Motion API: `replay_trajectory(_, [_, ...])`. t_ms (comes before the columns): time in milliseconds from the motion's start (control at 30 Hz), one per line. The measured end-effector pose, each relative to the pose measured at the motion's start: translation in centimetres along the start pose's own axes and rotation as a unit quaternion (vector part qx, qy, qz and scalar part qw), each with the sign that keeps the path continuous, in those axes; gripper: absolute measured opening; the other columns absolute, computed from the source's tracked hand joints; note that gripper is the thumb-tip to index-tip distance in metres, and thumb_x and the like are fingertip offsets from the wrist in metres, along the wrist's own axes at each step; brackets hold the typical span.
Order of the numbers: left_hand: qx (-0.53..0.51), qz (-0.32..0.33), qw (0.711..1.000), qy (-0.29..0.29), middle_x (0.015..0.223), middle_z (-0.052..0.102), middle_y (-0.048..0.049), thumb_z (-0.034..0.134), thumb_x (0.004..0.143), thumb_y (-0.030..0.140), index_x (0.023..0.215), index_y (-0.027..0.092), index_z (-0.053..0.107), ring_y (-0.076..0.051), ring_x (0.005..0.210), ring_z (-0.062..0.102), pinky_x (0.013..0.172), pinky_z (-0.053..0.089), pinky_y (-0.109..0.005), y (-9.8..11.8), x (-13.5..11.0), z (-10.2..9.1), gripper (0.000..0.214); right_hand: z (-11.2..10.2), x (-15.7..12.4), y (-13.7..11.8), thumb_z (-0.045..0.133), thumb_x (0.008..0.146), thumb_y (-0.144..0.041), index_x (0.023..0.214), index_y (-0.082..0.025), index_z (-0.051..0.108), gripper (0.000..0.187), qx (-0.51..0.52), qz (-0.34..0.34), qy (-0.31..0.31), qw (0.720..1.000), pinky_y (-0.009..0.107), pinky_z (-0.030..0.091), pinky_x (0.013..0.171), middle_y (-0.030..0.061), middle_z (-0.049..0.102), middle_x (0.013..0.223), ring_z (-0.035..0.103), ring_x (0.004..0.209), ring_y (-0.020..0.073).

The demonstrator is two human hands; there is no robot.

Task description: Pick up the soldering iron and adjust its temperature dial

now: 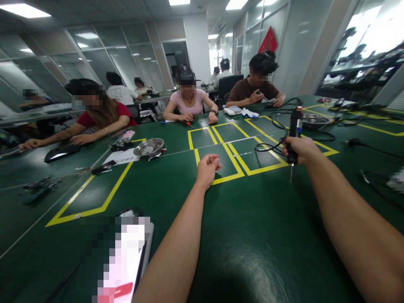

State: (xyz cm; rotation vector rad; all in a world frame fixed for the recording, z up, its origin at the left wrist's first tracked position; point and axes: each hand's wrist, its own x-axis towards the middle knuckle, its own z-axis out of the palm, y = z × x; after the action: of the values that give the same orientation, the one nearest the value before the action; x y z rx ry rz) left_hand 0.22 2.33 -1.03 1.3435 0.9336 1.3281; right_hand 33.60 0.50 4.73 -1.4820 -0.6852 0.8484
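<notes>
My right hand [303, 150] grips a black electric screwdriver [296, 124], held upright with its thin bit pointing down above the green table [246, 210]. A dark cable loops beside it. Over the yellow-taped rectangles, my left hand [207, 169] is closed, thumb and fingertips pinched together. Whatever it holds, if anything, is too small to make out.
A steel bowl [150, 147] and a white sheet [121, 156] lie to the left. Nearer me is a phone-like device [126, 252], partly blurred out. Cables and another metal dish [315, 120] occupy the right side. Several people sit around the table.
</notes>
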Motion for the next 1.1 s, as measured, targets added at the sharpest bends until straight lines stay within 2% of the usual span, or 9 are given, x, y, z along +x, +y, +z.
replay_trajectory(100, [-0.006,-0.008,1.0,0.007,0.076,0.065,-0.0033,0.066,0.084,0.039,0.092,0.015,0.064,-0.012,0.064,0.065,0.064,0.055,-0.027,0.1,0.0,0.0,0.026,1.4,-1.6,-1.3,0.074,0.066,-0.015,0.068,-0.013,0.056,0.018,-0.164,-0.045,0.058,0.984,0.027,0.039,0.058,0.0114,0.059,0.065,0.058,0.07,0.0175])
replay_trajectory(167, [-0.013,-0.015,1.0,0.015,0.075,0.065,-0.0044,0.064,0.085,0.044,0.09,0.014,0.064,-0.013,0.063,0.064,0.063,0.054,-0.027,0.2,0.1,0.0,0.031,2.9,-3.2,-1.9,0.075,0.068,-0.027,0.073,-0.011,0.06,0.022,-0.42,-0.147,0.106,0.889,0.031,0.043,0.068,0.0167,0.063,0.078,0.062,0.082,0.024])
replay_trajectory(233, [-0.024,-0.026,0.999,0.025,0.075,0.066,-0.0055,0.063,0.085,0.049,0.089,0.013,0.063,-0.013,0.063,0.065,0.062,0.054,-0.027,0.3,0.2,0.0,0.035,4.8,-5.1,-2.0,0.071,0.074,-0.037,0.086,-0.011,0.064,0.029,-0.543,-0.203,0.098,0.809,0.035,0.045,0.072,0.0188,0.066,0.086,0.063,0.085,0.0283])
replay_trajectory(333, [-0.056,-0.04,0.997,0.029,0.075,0.067,-0.0068,0.058,0.086,0.056,0.091,0.013,0.062,-0.014,0.063,0.066,0.061,0.053,-0.026,0.4,0.4,-0.2,0.044,7.8,-7.9,-1.0,0.061,0.083,-0.038,0.099,-0.012,0.062,0.031,-0.612,-0.24,0.061,0.751,0.036,0.047,0.073,0.02,0.067,0.089,0.065,0.083,0.0292])
replay_trajectory(500, [-0.114,-0.046,0.992,0.04,0.086,0.07,-0.0109,0.036,0.087,0.073,0.101,0.013,0.058,-0.019,0.071,0.071,0.062,0.056,-0.03,0.8,0.7,-0.4,0.066,11.2,-11.2,2.2,0.05,0.091,-0.034,0.105,-0.014,0.056,0.025,-0.649,-0.314,-0.029,0.692,0.035,0.047,0.071,0.0176,0.068,0.095,0.067,0.082,0.0283])
replay_trajectory(600, [-0.101,-0.042,0.992,0.055,0.084,0.07,-0.0098,0.048,0.085,0.069,0.099,0.014,0.057,-0.02,0.071,0.071,0.061,0.056,-0.03,0.7,0.7,-0.3,0.058,11.8,-11.5,3.7,0.049,0.093,-0.032,0.105,-0.014,0.054,0.022,-0.657,-0.33,-0.047,0.676,0.032,0.046,0.069,0.0181,0.067,0.101,0.067,0.084,0.0274])
replay_trajectory(733, [-0.06,-0.032,0.997,0.043,0.076,0.071,-0.0085,0.07,0.081,0.045,0.091,0.012,0.057,-0.018,0.067,0.07,0.063,0.056,-0.029,0.4,0.5,0.0,0.037,11.1,-10.7,4.5,0.049,0.093,-0.034,0.105,-0.015,0.053,0.023,-0.66,-0.331,-0.034,0.673,0.031,0.044,0.067,0.0176,0.066,0.102,0.066,0.085,0.0274])
replay_trajectory(867, [-0.055,-0.037,0.998,0.001,0.082,0.073,-0.0114,0.071,0.082,0.032,0.093,0.011,0.06,-0.018,0.07,0.072,0.067,0.058,-0.031,0.2,0.2,0.1,0.026,10.4,-9.8,4.9,0.051,0.092,-0.035,0.103,-0.015,0.053,0.023,-0.655,-0.342,-0.013,0.673,0.03,0.042,0.065,0.0161,0.066,0.101,0.066,0.084,0.0271])
replay_trajectory(1100, [-0.052,-0.035,0.998,-0.014,0.086,0.073,-0.0109,0.069,0.084,0.025,0.099,0.011,0.062,-0.017,0.076,0.072,0.075,0.058,-0.032,0.2,0.2,0.0,0.022,10.5,-9.5,5.1,0.047,0.093,-0.036,0.104,-0.015,0.054,0.025,-0.65,-0.336,-0.007,0.682,0.03,0.042,0.066,0.0163,0.066,0.101,0.065,0.082,0.026])
